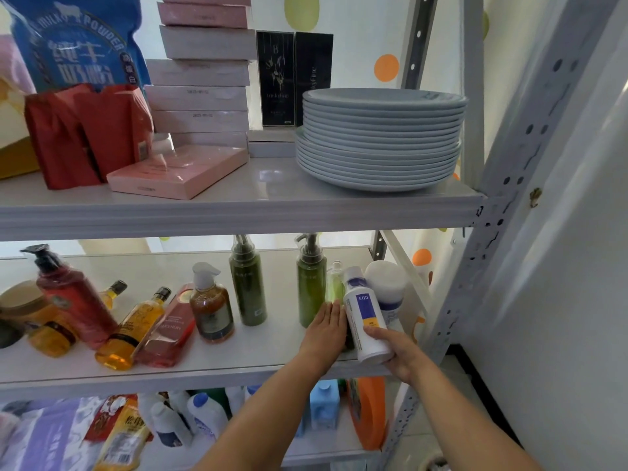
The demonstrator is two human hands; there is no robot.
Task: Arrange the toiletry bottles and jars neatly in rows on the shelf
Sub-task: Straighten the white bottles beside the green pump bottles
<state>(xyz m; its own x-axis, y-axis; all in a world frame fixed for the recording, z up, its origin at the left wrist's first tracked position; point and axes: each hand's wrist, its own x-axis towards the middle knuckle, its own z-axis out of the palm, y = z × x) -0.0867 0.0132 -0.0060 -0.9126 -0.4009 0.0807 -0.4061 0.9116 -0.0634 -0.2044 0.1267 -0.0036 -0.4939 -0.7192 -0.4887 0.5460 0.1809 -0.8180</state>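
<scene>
White bottle (365,317) with a blue and yellow label: tilted, cap leaning far and left, base at the near right edge of the middle shelf (238,365).

Head view, middle shelf:
- Right hand (397,351) grips the white bottle round its lower end, fingers curled under it and thumb across the front.
- Left hand (326,329) lies flat just left of that bottle, fingers straight and pressed together, holding nothing. Its fingertips are in front of the base of the light green pump bottle (311,283). Contact cannot be judged.
- Something dark shows between the left hand and the white bottle; it cannot be identified.
- Far right: a white wide-capped container (387,287) and a small pale green bottle (334,283), both upright, close behind the white bottle.
- Left of the light green one, and apart from it, a dark green pump bottle (248,283) stands upright.
- Further left, a brown bottle with a white pump (210,307), upright.
- Next, a pink flat bottle (166,334) and an amber bottle with a black cap (132,331), side by side, both slanting right.
- A red pump bottle (76,297) leans left, with a second amber bottle (112,294) behind it.
- Left end: amber jars (23,304), partly cut off by the frame.

Head view, upper shelf (238,212): a stack of pale blue plates (380,141) on the right, stacked pink boxes (200,96) in the middle, red packets (88,130) and a blue bag (74,42) on the left.

Head view, lower shelf: white and blue bottles (204,413) and an orange container (368,413), seen between and beside the forearms.
</scene>
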